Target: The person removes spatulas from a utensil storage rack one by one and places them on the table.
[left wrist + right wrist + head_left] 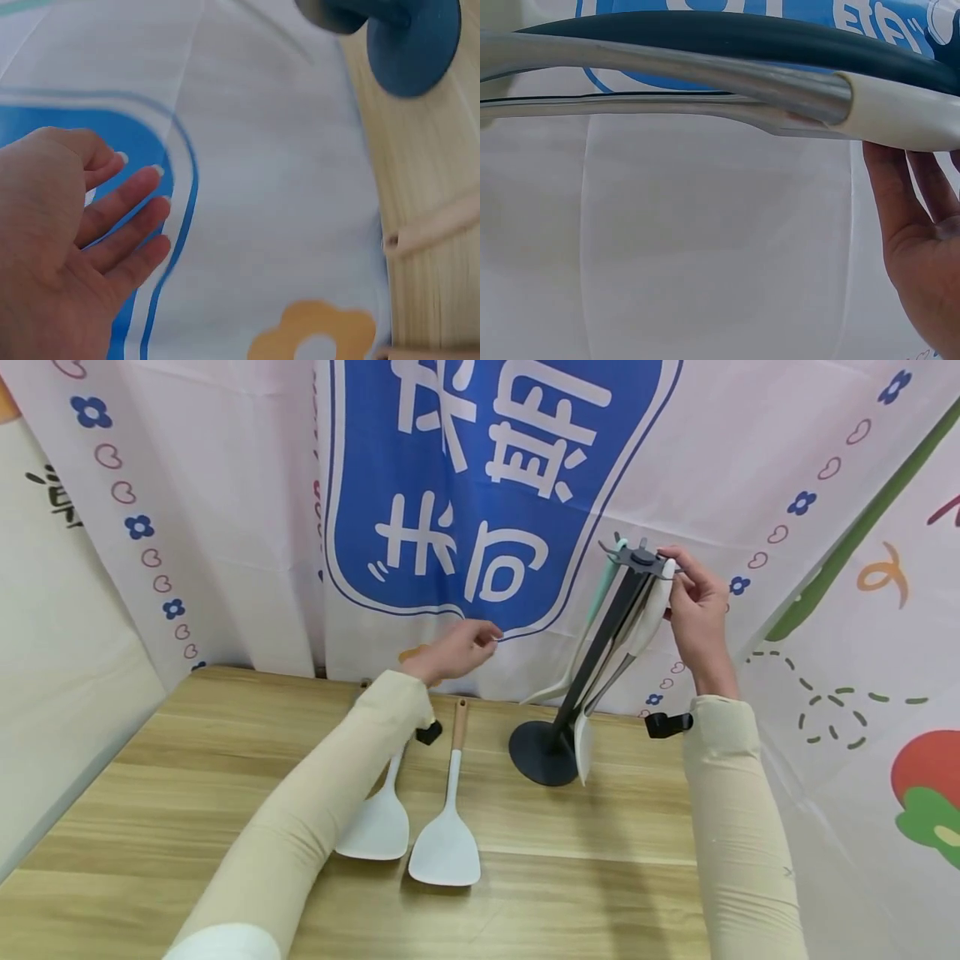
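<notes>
A black utensil stand (597, 664) with a round base and a hooked top stands on the wooden table. My right hand (699, 618) is at the hooks, fingers and thumb gripping the top of a white-handled utensil (654, 610) with a grey metal shaft. In the right wrist view, fingertips go behind that white handle (900, 112). On the stand's left side hangs a utensil with a mint-green handle (603, 589). My left hand (459, 652) hovers left of the stand, before the cloth, holding nothing; its fingers are loosely bent in the left wrist view.
Two white spatulas lie on the table (585, 893): one with a wooden handle (445, 852), the other (377, 827) partly hidden by my left forearm. A printed cloth (255, 527) hangs behind the table's back edge, and another patterned cloth (847, 793) hangs at the right.
</notes>
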A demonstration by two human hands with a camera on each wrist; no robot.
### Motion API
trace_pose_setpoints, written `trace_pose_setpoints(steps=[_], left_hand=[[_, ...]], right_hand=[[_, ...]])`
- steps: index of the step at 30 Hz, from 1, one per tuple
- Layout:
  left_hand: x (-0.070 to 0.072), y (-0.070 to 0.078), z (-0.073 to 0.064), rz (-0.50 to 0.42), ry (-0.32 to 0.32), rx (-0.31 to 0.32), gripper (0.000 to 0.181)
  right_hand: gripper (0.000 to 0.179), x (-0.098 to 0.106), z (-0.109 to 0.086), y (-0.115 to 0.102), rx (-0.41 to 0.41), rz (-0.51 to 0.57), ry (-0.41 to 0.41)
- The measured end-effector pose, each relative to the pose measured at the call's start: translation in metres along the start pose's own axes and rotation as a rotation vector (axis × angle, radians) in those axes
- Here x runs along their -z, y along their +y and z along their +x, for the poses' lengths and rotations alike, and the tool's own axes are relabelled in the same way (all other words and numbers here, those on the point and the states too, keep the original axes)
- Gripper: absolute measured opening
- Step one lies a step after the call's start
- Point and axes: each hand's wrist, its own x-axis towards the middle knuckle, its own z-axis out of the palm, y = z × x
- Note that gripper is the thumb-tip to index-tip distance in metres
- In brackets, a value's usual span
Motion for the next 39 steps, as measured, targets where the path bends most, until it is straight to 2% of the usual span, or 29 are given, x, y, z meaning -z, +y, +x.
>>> trace_pose_setpoints(steps=[6,14,19,23,30,34,39], left_hand=[[-0.027,0.024,0.021,0.007,-0.007,-0.059,0.037],[-0.049,0.06,0.034,-0.231,-0.014,-0.122,0.045],[-0.055,0.079,0.036,-0.307,0.009,-0.117,0.048],[-0.056,0.084,0.037,-0.331,0.053,-0.099,0.046],[-0.055,0.087,0.035,-0.396,0.146,-0.12,0.031],[-0.054,0.088,0.034,-0.41,0.168,-0.12,0.028],[-0.054,0.089,0.033,-0.404,0.186,-0.128,0.028]], right_hand=[[0.032,0.0,0.0,-0.001,-0.009,0.004,-0.002],[0.029,-0.001,0.0,0.0,-0.005,0.048,-0.006],[0.029,-0.001,0.0,0.001,-0.005,0.064,-0.008],[0.029,-0.001,0.001,0.003,0.0,0.062,-0.011],[0.031,0.0,0.002,0.005,0.008,0.028,-0.008],[0.032,0.0,0.001,0.004,0.009,0.013,-0.004],[0.029,-0.001,-0.001,0.002,0.004,0.045,-0.01]])
